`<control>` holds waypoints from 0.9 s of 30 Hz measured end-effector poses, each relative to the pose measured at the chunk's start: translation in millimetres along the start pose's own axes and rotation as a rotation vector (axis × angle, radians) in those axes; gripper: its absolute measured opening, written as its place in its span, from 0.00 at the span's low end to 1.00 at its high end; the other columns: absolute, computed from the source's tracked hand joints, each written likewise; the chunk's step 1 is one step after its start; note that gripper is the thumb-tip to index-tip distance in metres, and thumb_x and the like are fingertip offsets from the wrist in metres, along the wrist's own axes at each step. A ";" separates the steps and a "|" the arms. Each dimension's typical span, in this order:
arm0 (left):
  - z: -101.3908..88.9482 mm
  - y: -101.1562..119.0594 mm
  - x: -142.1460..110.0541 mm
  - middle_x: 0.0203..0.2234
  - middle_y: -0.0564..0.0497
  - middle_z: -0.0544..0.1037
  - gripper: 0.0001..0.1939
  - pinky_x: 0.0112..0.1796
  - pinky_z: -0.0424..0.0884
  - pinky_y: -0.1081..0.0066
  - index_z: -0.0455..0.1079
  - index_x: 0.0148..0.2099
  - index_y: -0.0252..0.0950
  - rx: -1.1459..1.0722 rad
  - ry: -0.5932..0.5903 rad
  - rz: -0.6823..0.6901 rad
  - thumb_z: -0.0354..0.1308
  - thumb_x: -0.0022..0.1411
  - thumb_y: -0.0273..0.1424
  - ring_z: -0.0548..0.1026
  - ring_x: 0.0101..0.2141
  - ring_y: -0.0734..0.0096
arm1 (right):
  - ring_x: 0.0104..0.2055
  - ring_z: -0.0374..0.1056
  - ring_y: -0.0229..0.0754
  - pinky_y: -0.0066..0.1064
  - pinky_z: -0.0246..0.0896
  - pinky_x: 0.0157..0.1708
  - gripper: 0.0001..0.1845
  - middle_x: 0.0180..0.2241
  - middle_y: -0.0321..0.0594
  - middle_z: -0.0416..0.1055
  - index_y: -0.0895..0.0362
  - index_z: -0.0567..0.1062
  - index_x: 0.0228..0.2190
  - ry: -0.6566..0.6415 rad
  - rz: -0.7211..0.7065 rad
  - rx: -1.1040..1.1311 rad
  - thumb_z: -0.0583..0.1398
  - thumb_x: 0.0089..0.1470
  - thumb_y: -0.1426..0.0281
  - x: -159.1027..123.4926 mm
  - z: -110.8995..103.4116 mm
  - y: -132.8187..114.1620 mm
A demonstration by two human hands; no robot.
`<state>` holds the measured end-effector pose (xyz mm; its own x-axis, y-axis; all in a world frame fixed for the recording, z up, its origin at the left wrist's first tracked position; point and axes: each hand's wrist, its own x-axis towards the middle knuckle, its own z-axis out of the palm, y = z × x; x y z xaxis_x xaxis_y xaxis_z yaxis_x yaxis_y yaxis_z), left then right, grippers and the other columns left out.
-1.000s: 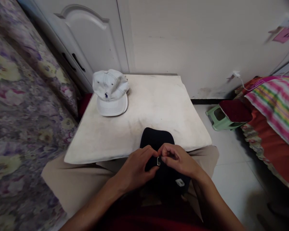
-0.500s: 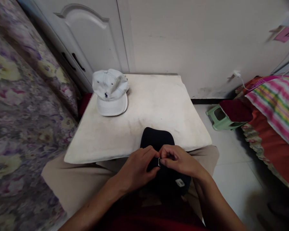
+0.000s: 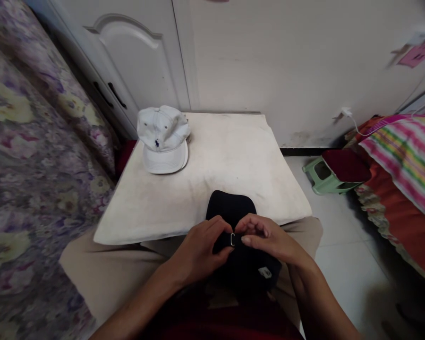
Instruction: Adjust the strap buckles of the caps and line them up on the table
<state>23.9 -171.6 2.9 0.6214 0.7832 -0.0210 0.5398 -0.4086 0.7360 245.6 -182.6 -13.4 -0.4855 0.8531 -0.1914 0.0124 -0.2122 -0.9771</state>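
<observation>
A black cap (image 3: 230,204) lies in my lap, its brim resting on the near edge of the table and its back strap towards me. A small pale metal buckle (image 3: 232,239) shows on the strap. My left hand (image 3: 207,243) pinches the strap just left of the buckle, thumb below and fingers above. My right hand (image 3: 269,236) hovers close on the buckle's right side, its thumb and index fingertip a little apart with nothing visible between them. A small white label (image 3: 265,272) is on the cap's side. Dark fabric hides the strap's detail.
A pale cap (image 3: 163,134) with a navy logo sits at the table's back left, a second brim edge showing under it. The table (image 3: 233,156) has a cream cover. A flowered curtain (image 3: 49,165) hangs left; a green stool (image 3: 322,174) and a bed (image 3: 403,184) stand right.
My right thumb and index finger have drawn off the buckle to the right and parted slightly. My left hand keeps its pinch on the strap. The view has shifted a little.
</observation>
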 end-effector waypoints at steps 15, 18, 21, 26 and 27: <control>-0.4 -2.6 -0.8 0.37 0.52 0.73 0.11 0.39 0.65 0.65 0.66 0.44 0.39 0.010 0.007 0.012 0.59 0.58 0.24 0.71 0.37 0.66 | 0.31 0.60 0.35 0.27 0.52 0.30 0.11 0.29 0.32 0.66 0.56 0.72 0.35 0.014 0.039 0.117 0.67 0.53 0.66 11.6 7.5 5.3; -0.5 -3.4 -1.5 0.37 0.52 0.73 0.11 0.39 0.65 0.64 0.66 0.43 0.39 0.013 0.011 0.003 0.59 0.58 0.24 0.71 0.37 0.65 | 0.33 0.62 0.36 0.28 0.54 0.32 0.13 0.32 0.34 0.68 0.56 0.73 0.38 -0.005 0.025 0.109 0.67 0.53 0.63 9.0 4.2 4.6; -1.5 -2.4 -2.2 0.37 0.52 0.74 0.11 0.39 0.65 0.63 0.66 0.44 0.40 0.018 0.012 -0.004 0.59 0.58 0.25 0.71 0.37 0.65 | 0.34 0.62 0.36 0.29 0.55 0.34 0.16 0.33 0.34 0.68 0.55 0.73 0.39 -0.013 0.028 0.110 0.68 0.51 0.63 5.7 0.8 4.6; -3.4 1.6 -1.9 0.37 0.52 0.74 0.11 0.40 0.66 0.63 0.66 0.44 0.40 -0.004 -0.006 -0.014 0.59 0.58 0.25 0.71 0.37 0.64 | 0.31 0.61 0.36 0.28 0.55 0.32 0.15 0.31 0.33 0.67 0.55 0.73 0.36 0.011 0.037 0.128 0.69 0.49 0.63 5.8 2.6 6.2; -3.3 2.1 -1.9 0.37 0.52 0.74 0.11 0.40 0.66 0.63 0.66 0.43 0.40 -0.006 -0.010 -0.013 0.59 0.58 0.24 0.71 0.38 0.64 | 0.31 0.61 0.36 0.28 0.55 0.32 0.15 0.30 0.33 0.67 0.55 0.73 0.35 0.014 0.036 0.121 0.69 0.49 0.62 6.5 3.7 6.0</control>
<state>21.9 -172.4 6.8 0.6199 0.7837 -0.0379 0.5450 -0.3953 0.7394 239.3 -180.1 -20.1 -0.4747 0.8500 -0.2285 -0.0761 -0.2982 -0.9515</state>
